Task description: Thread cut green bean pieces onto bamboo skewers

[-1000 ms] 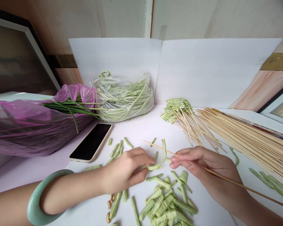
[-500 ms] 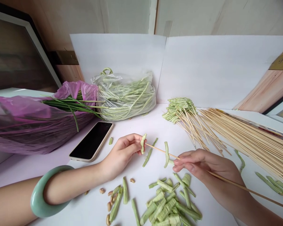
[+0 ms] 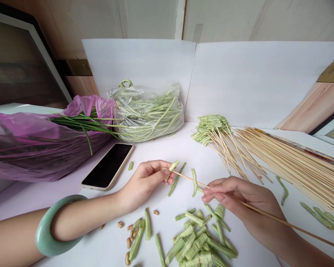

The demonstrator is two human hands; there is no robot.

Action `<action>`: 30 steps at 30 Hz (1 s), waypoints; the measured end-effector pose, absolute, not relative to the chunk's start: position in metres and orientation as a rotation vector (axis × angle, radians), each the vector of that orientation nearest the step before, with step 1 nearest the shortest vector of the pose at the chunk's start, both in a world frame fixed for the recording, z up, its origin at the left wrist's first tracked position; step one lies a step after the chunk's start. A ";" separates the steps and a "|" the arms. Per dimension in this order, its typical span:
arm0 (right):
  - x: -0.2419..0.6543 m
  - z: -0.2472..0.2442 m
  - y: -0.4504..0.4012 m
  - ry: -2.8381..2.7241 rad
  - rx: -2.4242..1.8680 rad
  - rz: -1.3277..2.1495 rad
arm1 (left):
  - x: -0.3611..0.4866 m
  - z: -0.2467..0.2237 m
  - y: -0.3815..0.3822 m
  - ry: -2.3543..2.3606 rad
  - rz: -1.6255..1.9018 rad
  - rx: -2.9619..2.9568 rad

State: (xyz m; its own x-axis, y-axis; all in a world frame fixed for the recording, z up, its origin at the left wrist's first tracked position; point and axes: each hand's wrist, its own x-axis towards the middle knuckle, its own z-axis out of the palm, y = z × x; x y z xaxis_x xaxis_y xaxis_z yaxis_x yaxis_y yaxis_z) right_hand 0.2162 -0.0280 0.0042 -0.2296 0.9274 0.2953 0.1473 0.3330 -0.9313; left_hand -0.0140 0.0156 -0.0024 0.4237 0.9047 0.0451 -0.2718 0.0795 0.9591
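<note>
In the head view, the person's left hand (image 3: 143, 184) is pinching a short piece of pale green bean (image 3: 172, 168) between the thumb and fingers, and this piece is sitting right at the pointed tip of a long bamboo skewer (image 3: 267, 214); I cannot tell if the tip is already going through it. The right hand (image 3: 235, 196) is holding its fingers closed on the skewer, which is pointing across the white bench (image 3: 161, 148) toward the left hand. A folded bean piece (image 3: 194, 182) is sitting on the skewer, just beside the right fingers. A thin bean strip (image 3: 176, 180) is lying on the bench under the skewer, near the left hand. A pile of cut bean pieces (image 3: 196, 241) is lying below the hands, and some brown bean seeds (image 3: 128, 243) are lying to its left. A pale green bangle (image 3: 48, 226) is circling the left wrist. Farther back, a black phone (image 3: 108, 167), a clear bag of long beans (image 3: 147, 115), a purple bag (image 3: 30, 148) with chives (image 3: 83, 124), a bunch of filled skewers (image 3: 211, 128) and many bare skewers (image 3: 292, 163) are lying on the bench.
</note>
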 end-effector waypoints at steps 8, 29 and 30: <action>0.217 0.006 -0.027 -1.651 -0.928 0.945 | -0.014 -0.002 0.017 0.675 1.020 1.090; 0.216 0.007 -0.028 -1.641 -0.956 0.969 | -0.014 0.000 0.016 0.659 1.001 1.070; 0.216 0.007 -0.028 -1.638 -0.956 0.975 | -0.014 0.000 0.016 0.658 1.001 1.080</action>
